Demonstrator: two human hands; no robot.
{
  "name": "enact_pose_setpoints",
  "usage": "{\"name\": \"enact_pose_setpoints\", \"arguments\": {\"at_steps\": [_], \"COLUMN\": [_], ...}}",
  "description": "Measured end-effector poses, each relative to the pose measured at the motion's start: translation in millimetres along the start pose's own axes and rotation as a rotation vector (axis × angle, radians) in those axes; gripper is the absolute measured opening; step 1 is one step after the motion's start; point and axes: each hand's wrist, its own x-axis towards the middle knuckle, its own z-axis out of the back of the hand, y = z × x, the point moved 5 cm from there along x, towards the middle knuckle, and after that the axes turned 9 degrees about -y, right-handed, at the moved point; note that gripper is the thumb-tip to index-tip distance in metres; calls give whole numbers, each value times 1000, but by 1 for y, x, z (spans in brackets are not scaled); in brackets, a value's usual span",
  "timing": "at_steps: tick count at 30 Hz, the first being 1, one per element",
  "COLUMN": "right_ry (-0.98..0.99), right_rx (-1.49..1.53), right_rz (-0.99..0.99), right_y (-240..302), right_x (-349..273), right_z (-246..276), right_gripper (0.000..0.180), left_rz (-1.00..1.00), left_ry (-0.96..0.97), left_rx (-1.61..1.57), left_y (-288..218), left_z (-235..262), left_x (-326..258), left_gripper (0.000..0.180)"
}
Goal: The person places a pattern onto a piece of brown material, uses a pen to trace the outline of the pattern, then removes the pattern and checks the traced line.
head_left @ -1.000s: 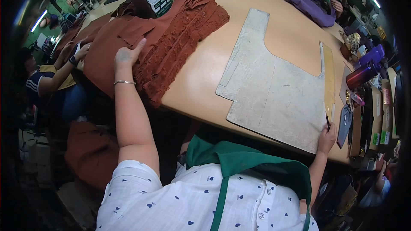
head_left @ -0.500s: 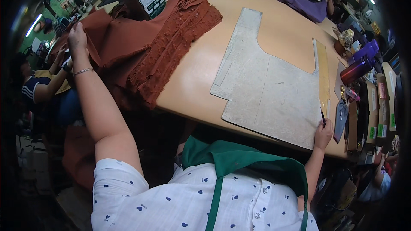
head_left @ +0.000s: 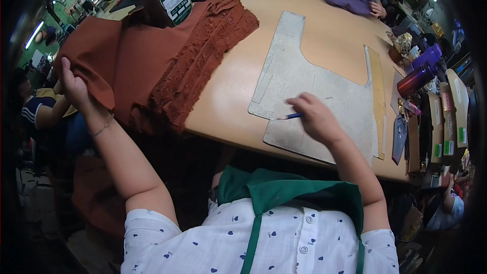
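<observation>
**Pinching rust cloth, pencil over the pattern**

Gripping the rust-brown fabric point(head_left: 142, 61) at its nine o'clock edge, my left hand point(head_left: 75, 87) is closing its grip on a fold. It is looking soft and limp, so I judge the hem best. My right hand point(head_left: 317, 117) is clasping a blue pencil point(head_left: 289, 116) over the stiff grey pattern point(head_left: 324, 96) on the counter point(head_left: 228, 106).

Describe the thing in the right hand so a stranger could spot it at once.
Start at the wooden table and find the large grey cardboard pattern lying flat on it. The right hand rests on that pattern holding a blue pencil, thin and short, the only blue stick there.
</observation>
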Motion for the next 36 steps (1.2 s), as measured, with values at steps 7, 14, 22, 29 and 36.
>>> {"name": "enact_pose_setpoints", "arguments": {"at_steps": [7, 14, 22, 29, 36], "right_ry": [-202, -857, -1057, -1001, -743], "right_rx": [1133, 971, 259, 166, -147], "right_rz": [-229, -666, -1102, -1138, -1041], "right_y": [45, -29, -166, -156, -144], "right_x": [16, -74, -264, -276, -274], "right_z": [0, 55, 138, 143, 145], "right_gripper": [32, 16, 16, 32, 24], "left_rz": [-181, 707, -423, -173, -195], "left_ry": [497, 1306, 1337, 1141, 1183], "left_rx": [-9, -545, 1070, 992, 1116], "left_y": [-24, 4, 96, 136, 105], "left_z": [-137, -217, -138, -50, -66], "left_x": [-180, -386, -384, -326, -370], "left_gripper": [23, 24, 73, 82, 72]}}
